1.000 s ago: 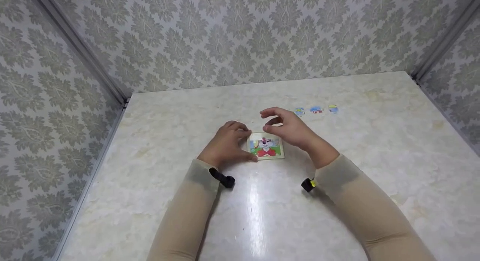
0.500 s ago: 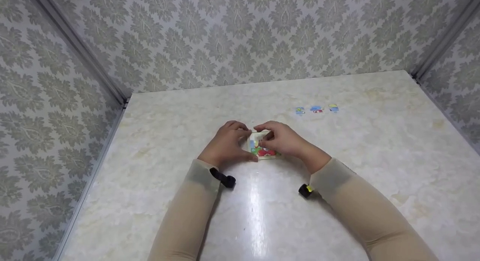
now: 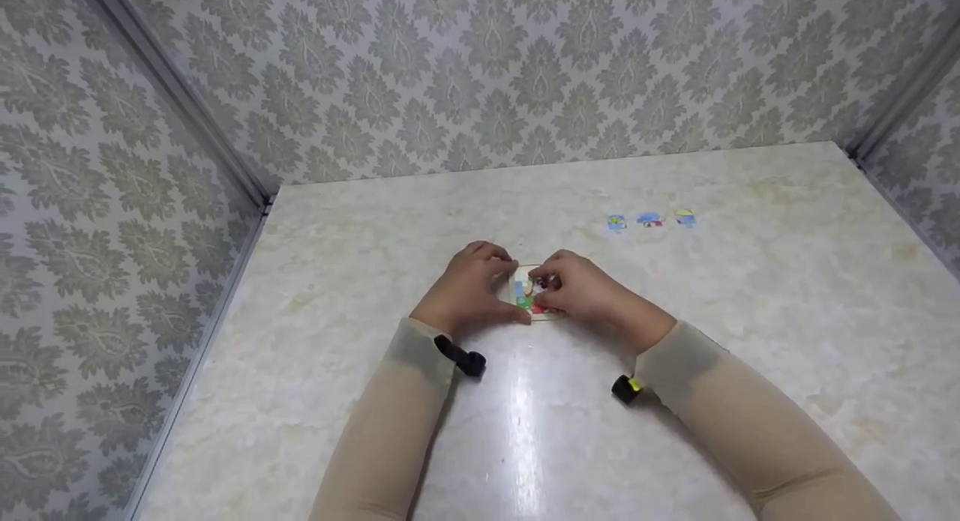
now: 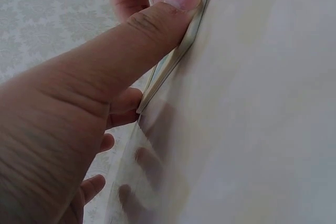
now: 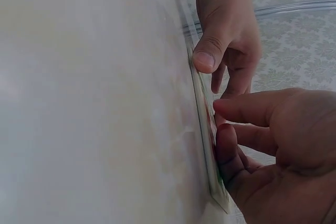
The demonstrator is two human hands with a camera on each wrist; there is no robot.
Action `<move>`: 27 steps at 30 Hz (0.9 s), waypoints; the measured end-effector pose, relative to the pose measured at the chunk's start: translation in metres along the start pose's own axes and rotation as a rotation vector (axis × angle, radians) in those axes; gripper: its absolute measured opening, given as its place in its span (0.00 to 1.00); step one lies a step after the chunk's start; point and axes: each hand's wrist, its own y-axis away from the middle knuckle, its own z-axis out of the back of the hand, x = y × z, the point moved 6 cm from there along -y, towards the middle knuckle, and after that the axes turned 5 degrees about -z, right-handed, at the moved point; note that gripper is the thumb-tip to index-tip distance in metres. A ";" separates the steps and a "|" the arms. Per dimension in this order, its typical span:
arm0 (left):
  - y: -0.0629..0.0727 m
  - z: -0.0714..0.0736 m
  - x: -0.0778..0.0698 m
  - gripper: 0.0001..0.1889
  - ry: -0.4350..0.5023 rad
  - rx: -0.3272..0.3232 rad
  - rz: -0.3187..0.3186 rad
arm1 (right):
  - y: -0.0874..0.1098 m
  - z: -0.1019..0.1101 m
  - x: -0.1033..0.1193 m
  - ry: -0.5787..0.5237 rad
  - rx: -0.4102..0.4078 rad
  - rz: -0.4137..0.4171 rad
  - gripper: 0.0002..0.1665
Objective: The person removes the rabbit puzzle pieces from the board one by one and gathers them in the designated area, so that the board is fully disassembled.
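Observation:
In the head view, a small square jigsaw puzzle board (image 3: pixel 546 318) with a pale frame and a cartoon animal picture lies mid-table. My left hand (image 3: pixel 480 288) grips its left side, thumb at the near corner and forefinger at the far one. My right hand (image 3: pixel 581 285) covers the board's right part. Its bent thumb and forefinger are set on either side of a puzzle piece (image 3: pixel 538 287) of the animal's face. The right wrist view shows those fingertips (image 5: pixel 224 136) right at the picture surface. The right half of the picture is mostly hidden.
Three loose puzzle pieces lie in a row at the back right: a blue-yellow one (image 3: pixel 616 222), a blue-red one (image 3: pixel 650 220) and another blue-yellow one (image 3: pixel 685 217). The pale marbled table (image 3: pixel 375 251) meets patterned walls (image 3: pixel 495 71) at the back and sides.
My right hand has come down from above the board's far edge onto the picture, and its fingers have closed in. The left hand holds its place. The head view has shifted slightly.

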 end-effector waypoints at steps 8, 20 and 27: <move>-0.001 0.001 -0.002 0.50 0.017 -0.002 0.005 | 0.001 0.000 -0.003 -0.011 -0.007 -0.010 0.25; -0.002 0.002 -0.002 0.50 0.001 0.000 -0.004 | 0.000 0.001 -0.001 -0.025 -0.024 -0.007 0.20; -0.001 0.001 -0.003 0.51 -0.002 0.006 -0.008 | 0.002 -0.002 0.001 -0.057 -0.025 0.011 0.18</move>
